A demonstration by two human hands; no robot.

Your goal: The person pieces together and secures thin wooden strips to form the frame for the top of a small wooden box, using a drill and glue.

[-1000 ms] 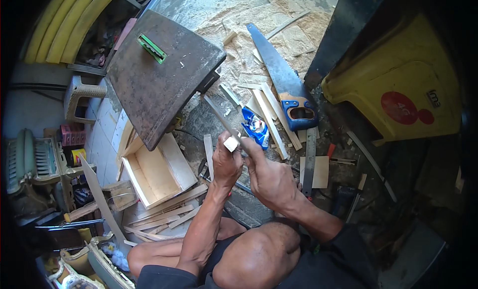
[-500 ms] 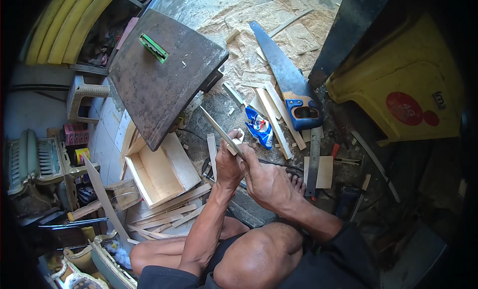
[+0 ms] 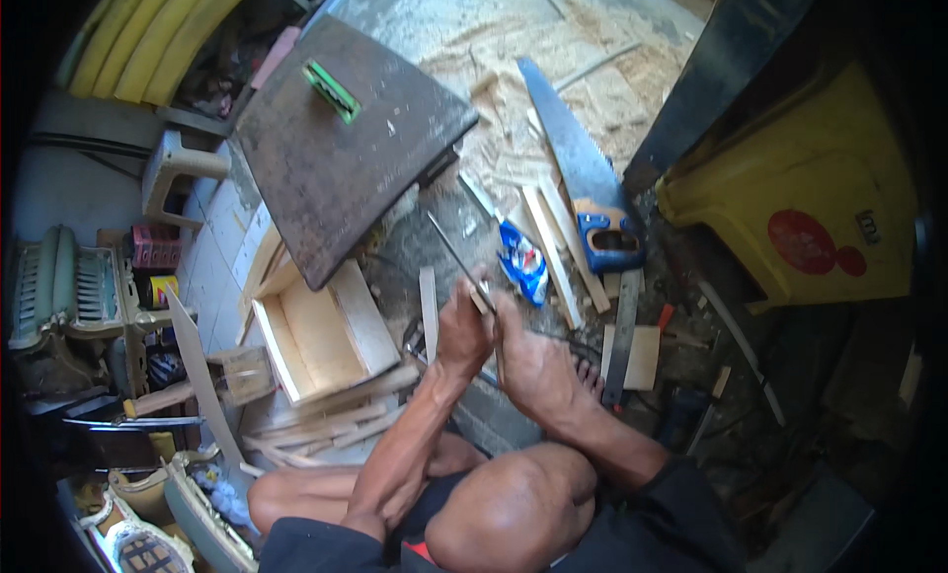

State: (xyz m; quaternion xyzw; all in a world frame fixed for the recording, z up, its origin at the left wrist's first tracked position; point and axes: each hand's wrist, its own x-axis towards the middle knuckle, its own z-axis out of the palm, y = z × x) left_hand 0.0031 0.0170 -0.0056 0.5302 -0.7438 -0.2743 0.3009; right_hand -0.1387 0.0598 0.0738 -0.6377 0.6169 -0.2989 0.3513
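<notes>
Grey, narrow, flat strip [image 3: 457, 253], metal or wood not determinable, sits at centre of view; far end points up and to the left, near end runs between the two hands. Right hand [image 3: 538, 371] is closed on its lower part, thumb along the side. Left hand [image 3: 464, 334] is closed on a small pale wood piece [image 3: 481, 302], mostly hidden by the fingers; the strip crosses right against it. Whether strip and piece actually touch: cannot tell. Hands close together, above the floor and in front of the raised knee [image 3: 513, 509].

Nearby, left of the left hand: an upright-lying wood slat [image 3: 429, 311]. Beyond the hands, slightly right: a crumpled blue-and-white packet [image 3: 523, 265], then long pale wood strips [image 3: 555, 257] beside a handsaw [image 3: 575, 144] with blue-and-tan handle. Right of the right hand: a metal ruler [image 3: 622, 336] overlapping a thin wood panel [image 3: 644, 361].

Left side: open wooden box [image 3: 321, 336], tilted, with a heap of slats [image 3: 336, 432] below it. Upper left: dark tabletop [image 3: 360, 149] carrying a green object [image 3: 331, 91]. Sawdust [image 3: 637, 99] covers the floor at top. Far right: yellow plastic seat [image 3: 790, 178].
</notes>
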